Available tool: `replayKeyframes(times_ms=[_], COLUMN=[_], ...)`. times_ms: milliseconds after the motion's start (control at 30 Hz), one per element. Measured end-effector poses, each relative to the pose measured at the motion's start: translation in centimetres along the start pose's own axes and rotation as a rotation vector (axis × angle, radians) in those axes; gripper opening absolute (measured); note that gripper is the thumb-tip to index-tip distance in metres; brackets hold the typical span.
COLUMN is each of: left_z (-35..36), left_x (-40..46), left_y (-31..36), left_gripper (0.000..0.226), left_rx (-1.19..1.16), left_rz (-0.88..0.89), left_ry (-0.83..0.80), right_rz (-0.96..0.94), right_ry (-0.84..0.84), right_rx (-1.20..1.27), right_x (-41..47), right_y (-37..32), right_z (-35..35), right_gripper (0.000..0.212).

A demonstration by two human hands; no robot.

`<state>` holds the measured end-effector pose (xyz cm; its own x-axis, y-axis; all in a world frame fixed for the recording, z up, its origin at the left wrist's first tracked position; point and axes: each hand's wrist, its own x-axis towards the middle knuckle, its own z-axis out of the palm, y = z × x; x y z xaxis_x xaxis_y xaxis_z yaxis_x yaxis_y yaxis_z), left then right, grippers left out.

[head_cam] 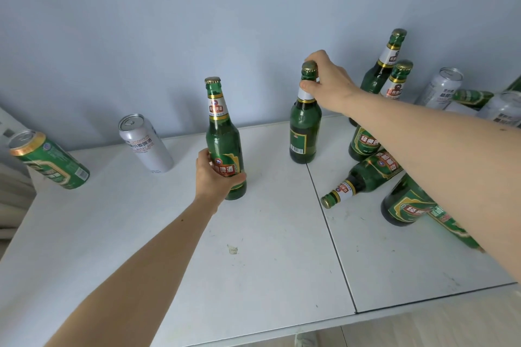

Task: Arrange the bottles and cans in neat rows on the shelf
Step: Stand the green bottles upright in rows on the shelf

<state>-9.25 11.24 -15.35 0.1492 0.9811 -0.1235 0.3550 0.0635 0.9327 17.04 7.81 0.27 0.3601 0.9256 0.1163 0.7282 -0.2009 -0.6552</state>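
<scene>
My left hand [215,177] grips the lower body of an upright green beer bottle [221,135] near the middle of the white shelf top [267,248]. My right hand [328,80] pinches the neck of a second upright green bottle [305,132] just to its right. A white can [146,145] and a green can [49,160] stand at the left. On the right, a bottle [363,177] lies on its side among several other bottles and cans, partly hidden by my right forearm.
A pale blue wall [225,22] runs along the back of the shelf. A seam [329,234] splits the top into two panels. The front edge [394,310] drops to a light floor. Two white cans [442,87] lean at the far right.
</scene>
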Motion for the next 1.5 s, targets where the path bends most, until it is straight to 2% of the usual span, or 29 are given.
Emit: replayKeyframes(times_ms=[400, 533, 733, 1067, 1233, 1500], left_z=[-0.7, -0.6, -0.4, -1.8, -2.3, -2.7], left_x=[-2.6, -3.9, -5.0, -4.5, -4.0, -4.0], left_y=[0.3, -0.4, -1.2, -1.8, -2.1, -2.2], left_gripper=[0.092, 0.087, 0.085, 0.08, 0.079, 0.074], left_rx=[0.177, 0.158, 0.105, 0.143, 0.175, 0.123], left_rz=[0.079, 0.083, 0.084, 0.119, 0.069, 0.091], left_ry=[-0.03, -0.017, -0.005, -0.185, -0.201, -0.201], right_rz=[0.044, 0.062, 0.073, 0.067, 0.082, 0.117], right_ry=[-0.076, -0.087, -0.015, -0.031, -0.082, -0.066], right_rx=[-0.259, -0.306, -0.373, -0.467, -0.468, -0.429], right_x=[-0.1, -0.1, -0.7, -1.9, -2.1, -1.8], right_y=[-2.3, -3.1, -4.3, -5.6, -5.3, -4.8], right_z=[-0.5, -0.7, -0.6, -0.1, 0.3, 0.5], right_gripper=[0.034, 0.034, 0.036, 0.026, 0.044, 0.043])
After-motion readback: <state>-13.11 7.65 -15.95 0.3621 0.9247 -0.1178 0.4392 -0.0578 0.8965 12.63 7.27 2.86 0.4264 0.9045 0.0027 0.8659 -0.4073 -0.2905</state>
